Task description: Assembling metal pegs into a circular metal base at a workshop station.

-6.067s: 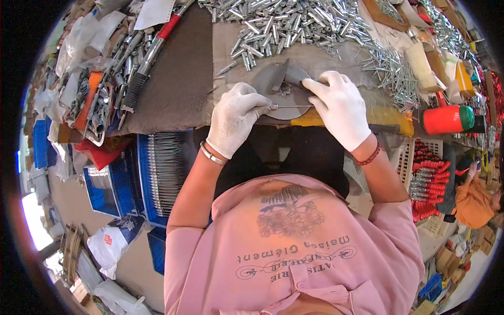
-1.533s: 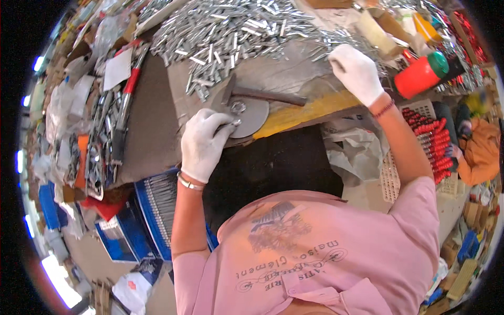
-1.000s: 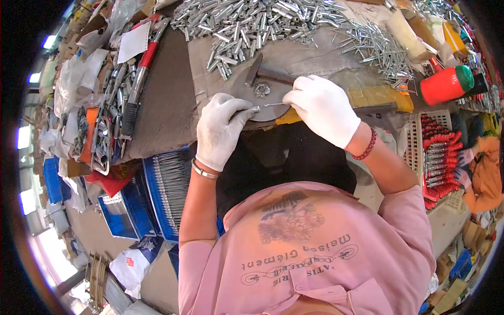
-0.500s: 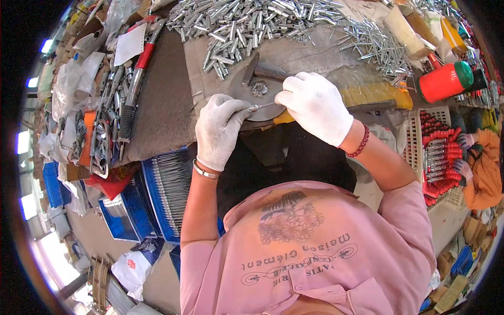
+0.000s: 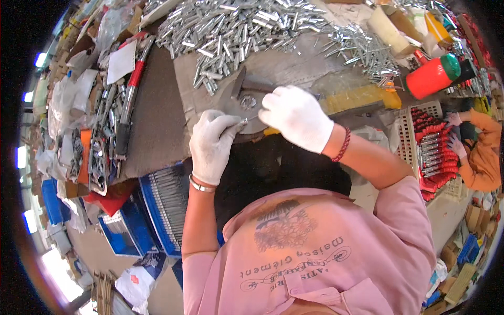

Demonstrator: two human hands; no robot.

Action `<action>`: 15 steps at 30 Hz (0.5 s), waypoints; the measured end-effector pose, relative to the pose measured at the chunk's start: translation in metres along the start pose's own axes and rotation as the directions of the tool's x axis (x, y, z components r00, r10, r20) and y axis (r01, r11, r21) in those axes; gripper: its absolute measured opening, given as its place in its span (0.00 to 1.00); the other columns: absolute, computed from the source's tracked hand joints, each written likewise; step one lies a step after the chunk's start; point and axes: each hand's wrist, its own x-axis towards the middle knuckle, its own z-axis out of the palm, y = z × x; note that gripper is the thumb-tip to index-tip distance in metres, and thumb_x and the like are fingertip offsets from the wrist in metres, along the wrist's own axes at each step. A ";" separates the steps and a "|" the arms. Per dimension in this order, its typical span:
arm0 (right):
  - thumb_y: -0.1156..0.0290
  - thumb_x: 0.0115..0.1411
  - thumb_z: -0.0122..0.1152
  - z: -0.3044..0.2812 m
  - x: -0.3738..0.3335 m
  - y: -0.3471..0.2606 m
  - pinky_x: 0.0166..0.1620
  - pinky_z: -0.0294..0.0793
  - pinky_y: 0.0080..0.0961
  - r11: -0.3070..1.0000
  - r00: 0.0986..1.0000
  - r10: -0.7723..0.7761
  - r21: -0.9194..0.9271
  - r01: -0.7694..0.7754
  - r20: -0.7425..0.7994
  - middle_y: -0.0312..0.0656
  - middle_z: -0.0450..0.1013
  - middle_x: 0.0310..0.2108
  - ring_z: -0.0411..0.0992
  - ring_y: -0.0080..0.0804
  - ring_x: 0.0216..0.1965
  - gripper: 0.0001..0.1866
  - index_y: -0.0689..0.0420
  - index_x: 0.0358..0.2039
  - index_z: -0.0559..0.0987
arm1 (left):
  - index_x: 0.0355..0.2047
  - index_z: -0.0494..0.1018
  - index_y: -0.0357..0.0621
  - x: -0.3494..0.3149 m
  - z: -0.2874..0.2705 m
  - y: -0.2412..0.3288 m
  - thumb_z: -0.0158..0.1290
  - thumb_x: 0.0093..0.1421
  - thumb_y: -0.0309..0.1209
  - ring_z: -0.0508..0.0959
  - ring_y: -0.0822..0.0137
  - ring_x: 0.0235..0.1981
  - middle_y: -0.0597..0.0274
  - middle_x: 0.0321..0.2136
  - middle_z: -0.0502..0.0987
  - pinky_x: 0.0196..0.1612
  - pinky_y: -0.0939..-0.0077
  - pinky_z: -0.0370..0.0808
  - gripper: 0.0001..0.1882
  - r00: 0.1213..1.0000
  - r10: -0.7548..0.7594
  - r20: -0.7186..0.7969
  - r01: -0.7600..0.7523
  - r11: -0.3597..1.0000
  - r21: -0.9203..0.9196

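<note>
Both my hands wear white knit gloves and meet over the near edge of the bench. My left hand [image 5: 211, 144] pinches a small shiny metal piece [image 5: 243, 121] between thumb and fingers. My right hand [image 5: 298, 118] is closed on a thin metal rod [image 5: 254, 117] that reaches toward that piece; whether its tip is inside cannot be made out. Just beyond my hands lies a round metal plate [image 5: 252, 126] with a rough raised centre [image 5: 247, 101]. A hammer [image 5: 239, 83] rests at its far side, its handle partly behind my right hand.
Short metal tubes [image 5: 231, 39] are heaped at the back, with thin metal pins [image 5: 367, 52] to their right. A red jar with a green lid [image 5: 433, 76] lies on the right. Blue trays of rods [image 5: 165, 205] stand below left. Another person's orange sleeve [image 5: 480, 157] shows far right, beside red-handled tools [image 5: 436, 152].
The whole view has shifted, so the bench sits slightly lower and more to the left. My right hand has come a little closer to my left; both keep their grip.
</note>
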 end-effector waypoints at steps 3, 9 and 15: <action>0.69 0.55 0.62 -0.004 -0.003 0.001 0.41 0.76 0.36 1.000 1.000 0.011 -0.003 -0.011 0.028 0.35 0.70 0.31 0.73 0.37 0.37 0.05 0.48 0.33 0.83 | 0.33 0.84 0.46 -0.002 -0.001 -0.002 0.67 0.56 0.26 0.81 0.53 0.35 0.57 0.32 0.79 0.38 0.62 0.76 0.05 0.999 -0.003 0.033 0.004 1.000 -0.021; 0.68 0.60 0.67 -0.010 -0.006 0.084 0.42 0.80 0.37 0.865 0.861 0.480 -0.075 -0.497 -0.166 0.39 0.78 0.35 0.80 0.41 0.40 0.05 0.48 0.36 0.87 | 0.33 0.84 0.46 0.004 -0.003 0.001 0.68 0.55 0.26 0.81 0.53 0.35 0.57 0.32 0.79 0.38 0.63 0.77 0.06 1.000 0.028 0.005 -0.028 0.999 -0.017; 0.65 0.62 0.64 -0.004 0.009 0.145 0.47 0.79 0.39 0.806 0.816 0.566 -0.286 -0.518 0.118 0.40 0.78 0.37 0.79 0.43 0.43 0.07 0.48 0.37 0.87 | 0.33 0.84 0.47 0.005 -0.005 0.002 0.68 0.54 0.26 0.81 0.53 0.35 0.57 0.32 0.79 0.38 0.61 0.77 0.06 1.000 0.009 0.006 -0.009 1.000 -0.014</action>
